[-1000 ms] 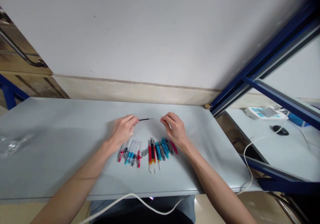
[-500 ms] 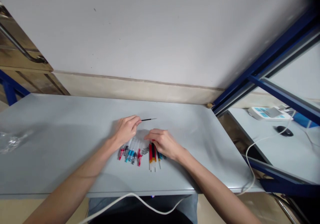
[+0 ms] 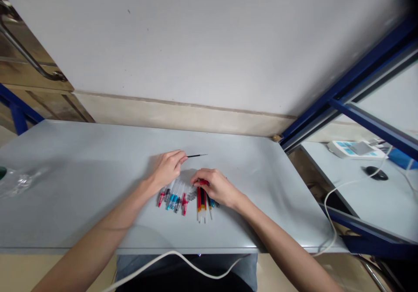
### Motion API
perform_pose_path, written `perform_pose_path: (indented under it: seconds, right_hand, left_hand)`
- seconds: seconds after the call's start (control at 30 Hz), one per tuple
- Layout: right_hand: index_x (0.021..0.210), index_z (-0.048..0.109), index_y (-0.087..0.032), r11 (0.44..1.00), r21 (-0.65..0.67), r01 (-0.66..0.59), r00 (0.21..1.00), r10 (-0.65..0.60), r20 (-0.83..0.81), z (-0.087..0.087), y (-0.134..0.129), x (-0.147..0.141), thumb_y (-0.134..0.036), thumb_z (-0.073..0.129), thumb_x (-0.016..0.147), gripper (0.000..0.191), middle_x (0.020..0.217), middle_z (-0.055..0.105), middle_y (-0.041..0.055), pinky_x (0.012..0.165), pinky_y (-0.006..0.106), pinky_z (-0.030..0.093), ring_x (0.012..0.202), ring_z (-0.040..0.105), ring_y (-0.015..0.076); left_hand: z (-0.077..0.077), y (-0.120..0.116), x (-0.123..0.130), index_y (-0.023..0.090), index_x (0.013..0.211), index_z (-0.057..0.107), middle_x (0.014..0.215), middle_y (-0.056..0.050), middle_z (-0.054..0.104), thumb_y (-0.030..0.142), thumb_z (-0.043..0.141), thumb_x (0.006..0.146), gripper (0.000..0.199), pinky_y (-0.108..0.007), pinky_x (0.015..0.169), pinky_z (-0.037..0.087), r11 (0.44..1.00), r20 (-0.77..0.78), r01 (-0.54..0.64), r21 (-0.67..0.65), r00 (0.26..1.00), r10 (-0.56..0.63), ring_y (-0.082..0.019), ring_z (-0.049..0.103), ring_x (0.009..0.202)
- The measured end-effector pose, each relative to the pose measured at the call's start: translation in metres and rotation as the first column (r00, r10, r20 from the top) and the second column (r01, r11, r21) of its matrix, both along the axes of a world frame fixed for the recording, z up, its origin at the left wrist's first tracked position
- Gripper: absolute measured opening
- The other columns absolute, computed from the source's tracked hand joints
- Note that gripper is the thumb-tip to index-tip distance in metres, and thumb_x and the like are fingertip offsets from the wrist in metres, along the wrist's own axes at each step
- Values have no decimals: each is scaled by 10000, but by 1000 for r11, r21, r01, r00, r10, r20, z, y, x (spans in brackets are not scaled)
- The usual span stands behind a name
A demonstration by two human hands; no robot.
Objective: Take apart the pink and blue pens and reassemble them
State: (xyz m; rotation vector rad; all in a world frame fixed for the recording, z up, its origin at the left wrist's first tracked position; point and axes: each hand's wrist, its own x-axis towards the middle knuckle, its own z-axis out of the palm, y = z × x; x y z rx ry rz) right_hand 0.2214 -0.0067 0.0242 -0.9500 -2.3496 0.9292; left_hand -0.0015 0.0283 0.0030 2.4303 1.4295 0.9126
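My left hand [image 3: 170,166] is closed, pinching a thin black pen refill [image 3: 196,156] whose tip points right, above the table. My right hand [image 3: 214,185] has its fingers closed on a small red pen part [image 3: 203,182], mostly hidden by the fingers. Below my left hand lie several clear pen barrels [image 3: 173,198] with red, blue and black ends. Beside them is a small cluster of springs [image 3: 192,196]. A row of red and black pen refills [image 3: 201,204] lies just under my right hand. Small blue and dark pieces [image 3: 213,203] show partly from beneath that hand.
A crumpled clear plastic bag [image 3: 19,183] lies at the grey table's [image 3: 98,196] left edge. A white cable [image 3: 331,222] crosses its right front corner. Blue frame bars [image 3: 355,113] stand at the right, beyond them a second table with a black mouse [image 3: 376,173].
My right hand's fingers have drawn together, and a red pen part now shows between them. My left hand still holds the refill in nearly the same place. The view has shifted slightly.
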Motion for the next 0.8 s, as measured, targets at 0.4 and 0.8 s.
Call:
perform_pose_path:
  seconds: [0.4, 0.8]
  right_hand:
    - [881, 743, -196, 997, 35, -70, 996, 68, 60, 2, -2, -4, -29, 648, 914, 195, 938, 649, 26, 802, 264, 486, 904, 623, 165]
    - [871, 708, -193, 988, 94, -127, 982, 111, 154, -3, -4, -3, -9, 600, 925, 219, 961, 638, 37, 741, 245, 436, 943, 592, 175]
  left_hand:
    - [3, -3, 2, 203, 771, 584, 735, -6, 617, 201, 446, 996, 264, -275, 610, 304, 1000, -29, 15, -16, 999, -16, -148, 511, 643]
    - [1, -2, 3, 202, 797, 598, 744, 4, 612, 205, 458, 1003, 249, -276, 630, 328, 999, -24, 32, -31, 999, -32, -144, 523, 669]
